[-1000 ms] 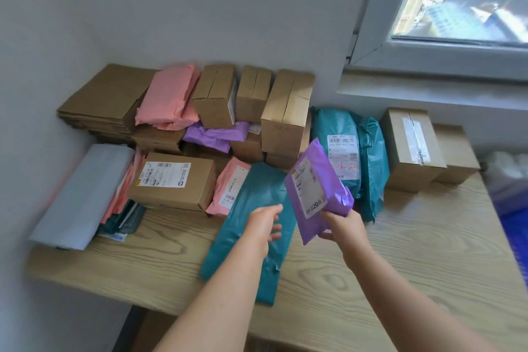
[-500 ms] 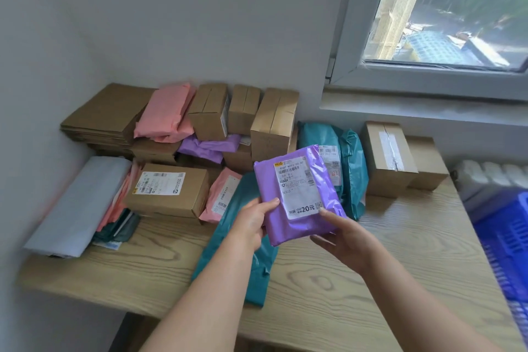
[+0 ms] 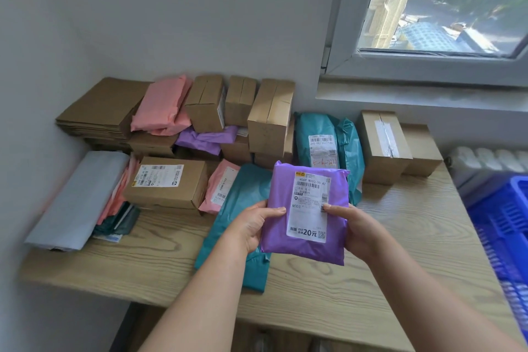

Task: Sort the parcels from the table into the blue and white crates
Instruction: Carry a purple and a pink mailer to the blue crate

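A purple parcel with a white shipping label is held up above the wooden table, label facing me. My left hand grips its left edge with the thumb on top. My right hand grips its right edge, thumb on the label. Behind lie more parcels: a flat teal bag under my hands, an upright teal bag, a labelled cardboard box, pink bags and small brown boxes. The blue crate shows at the right edge.
A grey bag lies at the table's left end against the wall. Flat cardboard sheets are stacked in the back corner. A taped box stands at back right. A white radiator is behind the crate, and a window above it.
The purple parcel, first held only in my right hand, is now gripped by both hands and turned upright with its label facing me. The view shifted right, bringing the blue crate in.
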Available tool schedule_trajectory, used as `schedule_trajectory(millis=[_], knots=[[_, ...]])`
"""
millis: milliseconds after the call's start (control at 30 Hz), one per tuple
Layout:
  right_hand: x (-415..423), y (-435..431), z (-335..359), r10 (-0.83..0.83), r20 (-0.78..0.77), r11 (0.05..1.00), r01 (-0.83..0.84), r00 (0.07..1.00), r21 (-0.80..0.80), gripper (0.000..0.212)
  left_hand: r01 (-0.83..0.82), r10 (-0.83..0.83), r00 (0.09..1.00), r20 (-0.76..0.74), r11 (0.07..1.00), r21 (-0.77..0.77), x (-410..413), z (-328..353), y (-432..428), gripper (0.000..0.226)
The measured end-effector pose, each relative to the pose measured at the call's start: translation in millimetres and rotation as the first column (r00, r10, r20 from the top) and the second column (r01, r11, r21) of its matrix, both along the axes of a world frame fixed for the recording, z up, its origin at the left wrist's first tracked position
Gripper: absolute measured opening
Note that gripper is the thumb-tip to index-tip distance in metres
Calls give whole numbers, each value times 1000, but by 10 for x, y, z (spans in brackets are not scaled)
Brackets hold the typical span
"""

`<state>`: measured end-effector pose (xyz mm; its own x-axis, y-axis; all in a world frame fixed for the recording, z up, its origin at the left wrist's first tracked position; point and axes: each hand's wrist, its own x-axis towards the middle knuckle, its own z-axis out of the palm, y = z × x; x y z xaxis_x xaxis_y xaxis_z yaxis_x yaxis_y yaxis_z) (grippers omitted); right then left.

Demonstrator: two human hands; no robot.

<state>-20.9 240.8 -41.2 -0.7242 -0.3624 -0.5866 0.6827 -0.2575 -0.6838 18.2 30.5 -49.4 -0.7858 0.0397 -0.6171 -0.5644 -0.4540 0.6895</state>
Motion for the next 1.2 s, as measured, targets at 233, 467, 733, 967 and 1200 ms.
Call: schedule_trajectory(millis=[233, 467, 733, 967, 1200], knots=[[35, 74, 11, -36, -1, 999, 36, 999, 13, 33, 7, -7, 1000, -5, 1000, -13, -16, -7, 65, 24], [37, 239, -78, -79, 24, 991, 76, 997, 113, 26, 73, -70, 997, 31, 993, -94, -63, -82, 234, 23], [146, 611, -521, -153, 43, 888, 119, 987, 444, 27, 329, -242, 935, 257, 865, -380, 33, -439, 757, 11], [228, 1070, -918, -14, 59, 694, -33, 998, 719, 43, 527, -429, 846, 317, 761, -377, 96, -783, 1343, 41], [290, 1149, -1005, 379, 188, 301, -313, 906, 901, 61, 663, -554, 719, 420, 364, -654, 78, -901, 1529, 71]])
